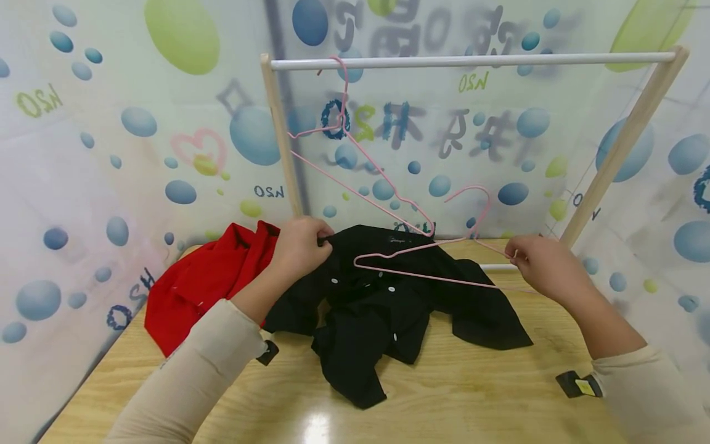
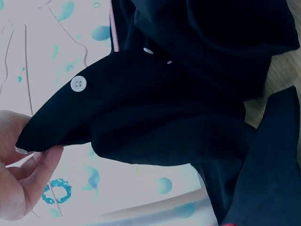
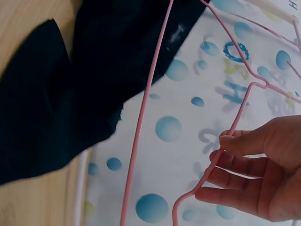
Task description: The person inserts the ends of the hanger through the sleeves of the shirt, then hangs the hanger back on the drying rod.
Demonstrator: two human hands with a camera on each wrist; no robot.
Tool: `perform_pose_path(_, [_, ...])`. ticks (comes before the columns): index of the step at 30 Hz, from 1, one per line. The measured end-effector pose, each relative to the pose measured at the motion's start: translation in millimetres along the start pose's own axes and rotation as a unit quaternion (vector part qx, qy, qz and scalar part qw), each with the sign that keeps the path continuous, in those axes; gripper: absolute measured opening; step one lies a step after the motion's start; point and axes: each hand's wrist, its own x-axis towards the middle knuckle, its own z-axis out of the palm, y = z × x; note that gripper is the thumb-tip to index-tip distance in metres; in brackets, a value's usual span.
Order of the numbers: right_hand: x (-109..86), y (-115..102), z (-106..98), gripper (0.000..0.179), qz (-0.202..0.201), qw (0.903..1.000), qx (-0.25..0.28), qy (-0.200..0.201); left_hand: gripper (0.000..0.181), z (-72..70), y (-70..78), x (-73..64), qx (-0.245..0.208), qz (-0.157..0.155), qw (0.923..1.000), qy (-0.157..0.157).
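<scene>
Left hand (image 1: 302, 245) pinches the black shirt (image 1: 363, 327) beside it, right hand (image 1: 546, 265) pinches a hanger (image 3: 140, 120) reaching leftward, apparently starting to fit them together, which likely next calls for easing the hanger inside.

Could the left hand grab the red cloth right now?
Probably, yes: the red cloth looks close beside the left hand, and nothing seems to block the way. But that hand pinches the black shirt, so it would likely have to let go first.
</scene>
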Motion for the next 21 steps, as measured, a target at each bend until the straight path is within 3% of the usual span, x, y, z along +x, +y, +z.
perform_pose_path(9, [-3.5, -17.8, 21.8, 0.008, -0.006, 0.9996, 0.005, 0.026, 0.017, 2.2, 15.2, -6.8, 0.021, 0.032, 0.9992, 0.012])
perform_pose_path(21, [6.8, -47.3, 32.1, 0.009, -0.053, 0.9968, -0.002, 0.059, 0.018, 3.1, 22.0, -9.8, 0.017, 0.047, 0.9985, 0.021])
